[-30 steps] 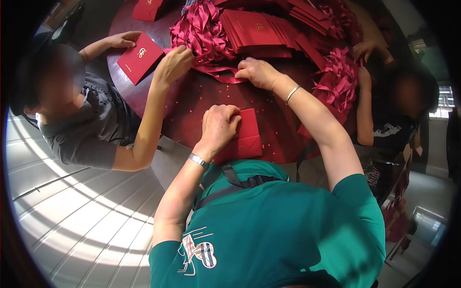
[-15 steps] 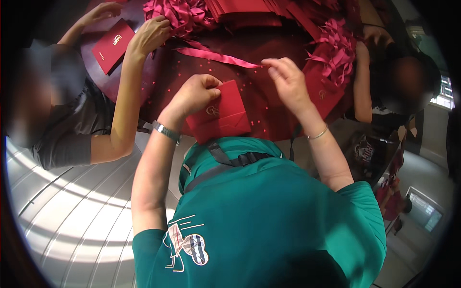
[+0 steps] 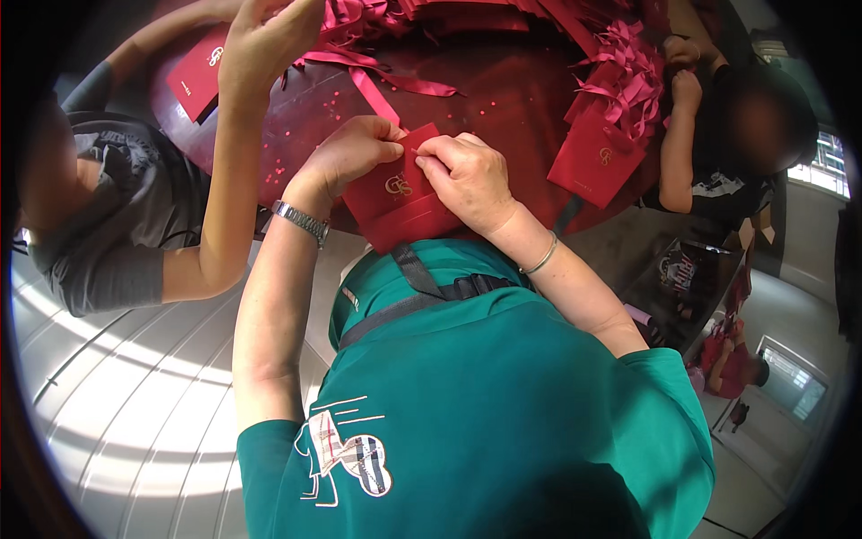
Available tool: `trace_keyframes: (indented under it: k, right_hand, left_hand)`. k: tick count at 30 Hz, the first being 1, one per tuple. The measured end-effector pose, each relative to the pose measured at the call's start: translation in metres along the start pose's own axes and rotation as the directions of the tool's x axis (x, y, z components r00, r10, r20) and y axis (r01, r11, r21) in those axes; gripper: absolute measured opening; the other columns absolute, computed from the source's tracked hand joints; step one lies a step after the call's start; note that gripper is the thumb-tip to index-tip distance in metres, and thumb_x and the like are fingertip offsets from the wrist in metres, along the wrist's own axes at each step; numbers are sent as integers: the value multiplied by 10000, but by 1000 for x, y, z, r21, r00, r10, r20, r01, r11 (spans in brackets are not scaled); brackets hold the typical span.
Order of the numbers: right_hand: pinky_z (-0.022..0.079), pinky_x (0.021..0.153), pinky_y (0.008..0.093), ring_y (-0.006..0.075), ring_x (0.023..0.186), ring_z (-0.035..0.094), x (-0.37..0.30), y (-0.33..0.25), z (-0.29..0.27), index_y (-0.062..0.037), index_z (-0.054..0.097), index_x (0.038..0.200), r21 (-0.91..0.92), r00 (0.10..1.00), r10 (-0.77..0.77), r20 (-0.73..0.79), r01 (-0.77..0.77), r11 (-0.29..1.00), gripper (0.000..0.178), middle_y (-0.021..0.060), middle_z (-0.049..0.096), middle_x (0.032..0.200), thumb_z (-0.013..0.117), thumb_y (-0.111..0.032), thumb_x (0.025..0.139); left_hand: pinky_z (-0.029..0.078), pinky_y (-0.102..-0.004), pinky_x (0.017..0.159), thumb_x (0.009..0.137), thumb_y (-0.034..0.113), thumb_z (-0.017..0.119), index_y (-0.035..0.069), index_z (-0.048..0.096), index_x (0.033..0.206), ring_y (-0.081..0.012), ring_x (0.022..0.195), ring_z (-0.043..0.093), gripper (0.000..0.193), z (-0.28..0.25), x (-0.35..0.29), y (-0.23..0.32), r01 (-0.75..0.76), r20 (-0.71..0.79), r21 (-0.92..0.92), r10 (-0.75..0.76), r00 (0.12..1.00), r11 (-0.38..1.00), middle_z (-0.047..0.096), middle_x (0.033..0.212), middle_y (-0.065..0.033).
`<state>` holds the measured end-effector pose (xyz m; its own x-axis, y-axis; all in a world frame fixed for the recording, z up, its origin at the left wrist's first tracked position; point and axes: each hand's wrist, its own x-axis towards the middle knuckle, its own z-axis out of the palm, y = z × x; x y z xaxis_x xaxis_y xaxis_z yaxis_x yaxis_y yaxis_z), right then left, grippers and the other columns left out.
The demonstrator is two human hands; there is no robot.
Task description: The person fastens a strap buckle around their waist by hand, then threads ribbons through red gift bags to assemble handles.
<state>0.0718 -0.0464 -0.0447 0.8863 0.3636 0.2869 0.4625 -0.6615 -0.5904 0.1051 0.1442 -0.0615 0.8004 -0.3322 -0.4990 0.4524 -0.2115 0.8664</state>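
A red paper gift bag (image 3: 386, 211) with a gold emblem lies flat at the table's near edge, close to my waist. At its upper left edge my left hand (image 3: 352, 154) pinches the paper between thumb and fingers. My right hand (image 3: 469, 182) is closed at the bag's upper right edge, thumb and forefinger pressed together; what is between those fingertips is too small to make out. From the bag's top, between my hands, a pink ribbon (image 3: 375, 97) runs up toward other ribbon on the table.
Pink ribbons lie heaped on the red round table (image 3: 449, 76), with stacked red bags (image 3: 476, 13) at its far side. To the right, a red bag (image 3: 600, 157) lies under a ribbon bunch (image 3: 624, 76). People sit at both sides; the left person's forearm (image 3: 235, 171) rises beside the table.
My right hand has moved left and down, from the stretched ribbon to the bag's top. The ribbon's loose length now lies on the table. The left person's hand has risen.
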Motion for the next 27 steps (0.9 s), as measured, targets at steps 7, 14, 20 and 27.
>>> trace_keyframes:
  k: [7,14,20,27]
  right_hand:
    - [512,618,385,266,684,638,12,1,12,-90,671,787,-57,997,71,18,-70,996,41,84,652,695,658,-121,763]
    - [520,633,414,298,682,646,23,-9,9,-74,663,740,-234,984,140,111,-111,966,86,111,652,695,635,-153,761]
    - [515,633,332,219,668,657,35,-2,-6,-23,616,958,87,917,352,187,-372,924,217,99,649,702,664,-91,757]
    - [502,665,284,157,697,635,19,-14,-18,-29,576,1054,186,931,179,317,-246,951,303,74,646,764,692,-97,783]
  left_hand:
    - [485,-275,720,760,72,617,2,688,919,-114,757,606,188,-1,4,-2,-10,-30,29,11,999,1000,672,817,-55]
    - [514,-314,695,758,83,598,-15,684,902,-193,751,667,195,15,-7,5,-144,-177,257,193,965,956,679,761,-137]
    - [516,-331,749,806,84,563,-20,683,972,-242,818,677,229,27,-20,14,-225,-202,421,333,921,879,689,861,-174]
    - [481,-277,742,846,91,579,-8,687,982,-114,796,601,200,-4,-17,37,-91,91,290,67,994,953,676,842,-53]
